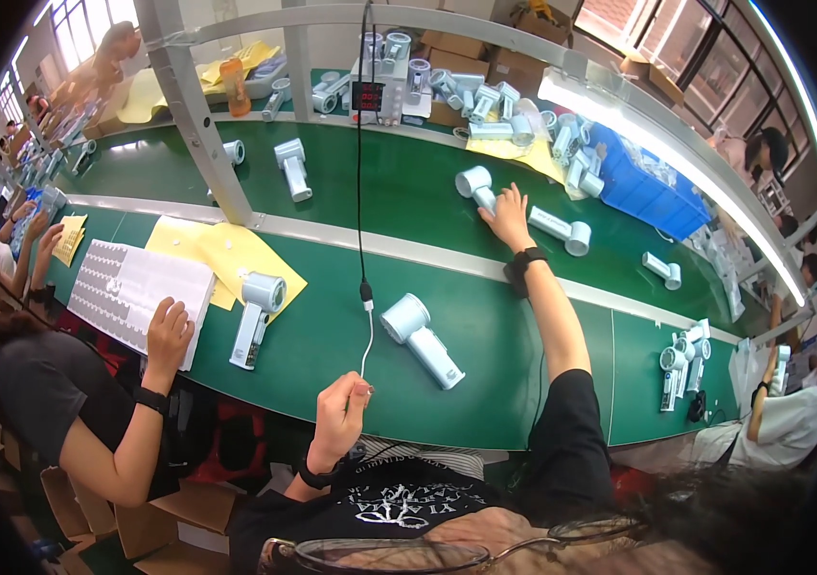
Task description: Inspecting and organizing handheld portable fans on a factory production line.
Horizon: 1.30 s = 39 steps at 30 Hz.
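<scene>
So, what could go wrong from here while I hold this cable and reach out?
Your left hand pinches the white cable; tugging it could strain where it meets the black cord. Your right hand, at one handheld fan, might knock the neighbouring handheld fan just to its right.

On your left, a co-worker (54, 407) in a dark top is at the green bench (509, 374), where a gridded white sheet (161, 305) lies just beside yellow paper (209, 254), and open cartons (178, 506) sit low down behind them. Ahead of you, beyond the metal post (199, 134), an orange bottle (235, 88) stands upright on the far side of the green belt (408, 192). To your right, a blue crate (653, 206) stands near a lit tube lamp (691, 165), with windows (681, 43) behind and another co-worker (782, 429) in white farther along.
</scene>
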Each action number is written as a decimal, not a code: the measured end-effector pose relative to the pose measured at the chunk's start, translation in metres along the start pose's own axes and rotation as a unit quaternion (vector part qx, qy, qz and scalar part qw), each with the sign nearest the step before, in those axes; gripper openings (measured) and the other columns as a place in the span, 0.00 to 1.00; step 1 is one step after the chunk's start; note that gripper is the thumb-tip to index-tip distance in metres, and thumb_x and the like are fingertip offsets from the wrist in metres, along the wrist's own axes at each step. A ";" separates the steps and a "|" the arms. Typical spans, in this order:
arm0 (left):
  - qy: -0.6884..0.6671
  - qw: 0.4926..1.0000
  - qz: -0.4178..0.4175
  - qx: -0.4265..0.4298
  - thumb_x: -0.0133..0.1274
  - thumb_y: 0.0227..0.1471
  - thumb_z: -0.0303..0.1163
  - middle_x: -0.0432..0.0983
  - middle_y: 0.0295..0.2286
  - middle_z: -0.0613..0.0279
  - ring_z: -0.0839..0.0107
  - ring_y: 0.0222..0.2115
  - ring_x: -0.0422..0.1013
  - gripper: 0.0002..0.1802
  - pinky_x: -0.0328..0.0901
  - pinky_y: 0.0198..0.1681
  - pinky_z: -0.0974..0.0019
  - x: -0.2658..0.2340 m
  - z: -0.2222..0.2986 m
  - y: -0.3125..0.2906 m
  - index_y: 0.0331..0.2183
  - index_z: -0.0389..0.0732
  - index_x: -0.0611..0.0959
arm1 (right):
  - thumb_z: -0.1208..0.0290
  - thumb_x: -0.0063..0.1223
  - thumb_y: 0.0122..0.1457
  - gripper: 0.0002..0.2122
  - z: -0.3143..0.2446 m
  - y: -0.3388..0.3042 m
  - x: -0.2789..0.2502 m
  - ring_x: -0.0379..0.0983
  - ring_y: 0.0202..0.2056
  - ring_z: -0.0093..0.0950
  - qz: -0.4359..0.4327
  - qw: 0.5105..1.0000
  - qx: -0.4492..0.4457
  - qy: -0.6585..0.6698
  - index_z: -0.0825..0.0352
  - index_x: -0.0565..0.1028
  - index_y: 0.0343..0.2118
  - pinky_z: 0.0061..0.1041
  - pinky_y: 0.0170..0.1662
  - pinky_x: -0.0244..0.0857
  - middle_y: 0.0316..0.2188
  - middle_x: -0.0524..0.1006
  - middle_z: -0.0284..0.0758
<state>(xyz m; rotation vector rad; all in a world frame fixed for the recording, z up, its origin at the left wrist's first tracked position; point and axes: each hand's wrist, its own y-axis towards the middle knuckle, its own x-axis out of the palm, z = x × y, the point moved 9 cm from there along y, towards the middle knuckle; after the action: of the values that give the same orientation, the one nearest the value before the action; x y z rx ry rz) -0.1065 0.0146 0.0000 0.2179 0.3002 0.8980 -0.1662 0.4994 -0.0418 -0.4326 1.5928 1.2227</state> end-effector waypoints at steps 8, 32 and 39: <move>0.005 1.000 -0.006 -0.012 0.41 0.64 0.33 0.64 0.17 0.65 0.78 0.18 0.60 0.20 0.55 0.22 0.73 -0.008 -0.008 -0.007 0.21 0.33 0.69 | 0.61 0.66 0.44 0.24 -0.059 -0.089 -0.081 0.72 0.39 0.43 -0.135 0.958 0.028 0.253 0.71 0.66 0.36 0.34 0.41 0.67 0.38 0.73 0.48; -0.017 0.999 -0.048 -0.012 0.43 0.63 0.34 0.64 0.17 0.65 0.79 0.18 0.60 0.17 0.57 0.23 0.74 -0.004 -0.007 -0.003 0.24 0.34 0.70 | 0.48 0.55 0.54 0.25 -0.135 -0.063 -0.155 0.73 0.36 0.46 -0.213 0.965 -0.117 0.101 0.72 0.74 0.36 0.41 0.38 0.67 0.34 0.76 0.49; -0.030 0.999 -0.020 -0.020 0.45 0.61 0.31 0.65 0.19 0.59 0.68 0.19 0.63 0.13 0.59 0.24 0.68 -0.021 -0.010 -0.001 0.26 0.34 0.71 | 0.42 0.55 0.51 0.31 -0.280 0.103 0.034 0.69 0.46 0.50 -0.263 0.944 -0.045 0.195 0.73 0.77 0.38 0.42 0.44 0.67 0.47 0.71 0.54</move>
<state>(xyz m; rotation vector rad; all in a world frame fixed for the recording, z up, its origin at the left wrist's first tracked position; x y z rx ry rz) -0.1213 -0.0019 -0.0064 0.2003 0.2298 0.8559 -0.3997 0.3101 -0.0367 -1.1383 1.5997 0.8260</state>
